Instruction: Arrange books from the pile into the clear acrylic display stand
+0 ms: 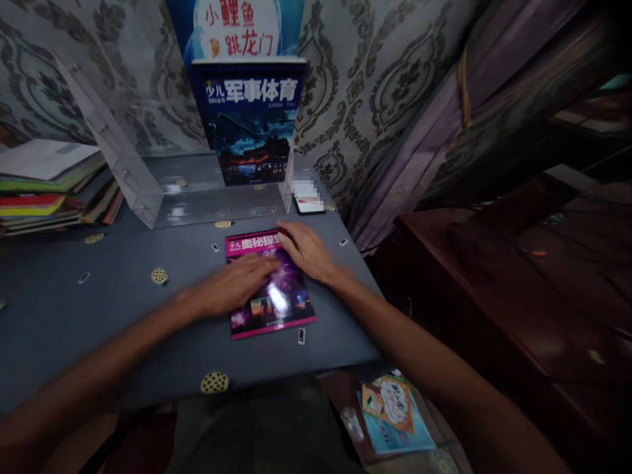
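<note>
A purple book (269, 299) with a pink border and white Chinese title lies flat on the grey-blue patterned tablecloth (123, 342). My left hand (239, 283) rests over the left and middle of its cover, fingers stretched out and slightly blurred. At the book's upper right corner lies my right hand (307, 250), its fingers extended over the edge and covering part of the title. Behind them, a clear plastic rack (217, 204) holds an upright dark blue book (251, 125) with a tank on its cover. A taller light blue book (291, 29) stands behind that one.
A stack of books and papers (54, 184) sits at the left. Beside the rack's right end is a phone-like object (310, 201), partly pixelated. Below the table's right edge lie a blue picture book (399, 428) and a clear item (352, 424). Dark red furniture (474, 289) stands right.
</note>
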`<control>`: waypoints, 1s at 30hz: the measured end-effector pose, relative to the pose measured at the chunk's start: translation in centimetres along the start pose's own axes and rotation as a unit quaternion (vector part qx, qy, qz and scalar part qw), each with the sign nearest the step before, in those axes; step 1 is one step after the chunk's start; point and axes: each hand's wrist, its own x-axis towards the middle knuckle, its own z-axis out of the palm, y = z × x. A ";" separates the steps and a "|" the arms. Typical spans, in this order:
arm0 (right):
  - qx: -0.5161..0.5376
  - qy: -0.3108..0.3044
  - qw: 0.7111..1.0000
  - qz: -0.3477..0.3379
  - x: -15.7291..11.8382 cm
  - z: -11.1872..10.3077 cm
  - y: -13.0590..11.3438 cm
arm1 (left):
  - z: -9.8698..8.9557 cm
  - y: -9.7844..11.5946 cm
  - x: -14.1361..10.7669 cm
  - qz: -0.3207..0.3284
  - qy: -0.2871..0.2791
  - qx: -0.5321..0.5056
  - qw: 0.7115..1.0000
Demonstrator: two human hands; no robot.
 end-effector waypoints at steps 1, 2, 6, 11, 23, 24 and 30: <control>-0.021 0.003 1.000 -0.014 -0.5 0.3 -1.2 | 0.1 -1.1 -0.1 -0.016 0.029 0.005 0.999; -0.037 -0.001 0.999 -0.032 -1.0 0.6 -2.7 | 0.2 -2.1 -0.4 -0.022 0.054 0.002 0.998; -0.063 -0.058 0.991 -0.105 -3.7 2.3 -8.9 | 0.9 -4.5 -1.5 -0.008 0.119 -0.026 0.992; -0.098 -0.112 0.984 -0.102 -6.2 3.6 -10.8 | 1.2 -4.8 -1.8 0.020 0.123 -0.021 0.992; -0.165 -0.077 0.982 0.046 -10.0 -0.4 -4.7 | 1.0 -3.7 -1.1 -0.017 0.099 0.076 0.992; -0.158 -0.076 0.984 0.040 -9.9 -0.5 -4.7 | 0.9 -3.6 -1.1 -0.022 0.093 0.083 0.992; -0.089 -0.054 0.994 0.026 -9.0 -0.4 -5.9 | -0.5 -4.8 -1.8 -0.050 0.054 0.115 0.991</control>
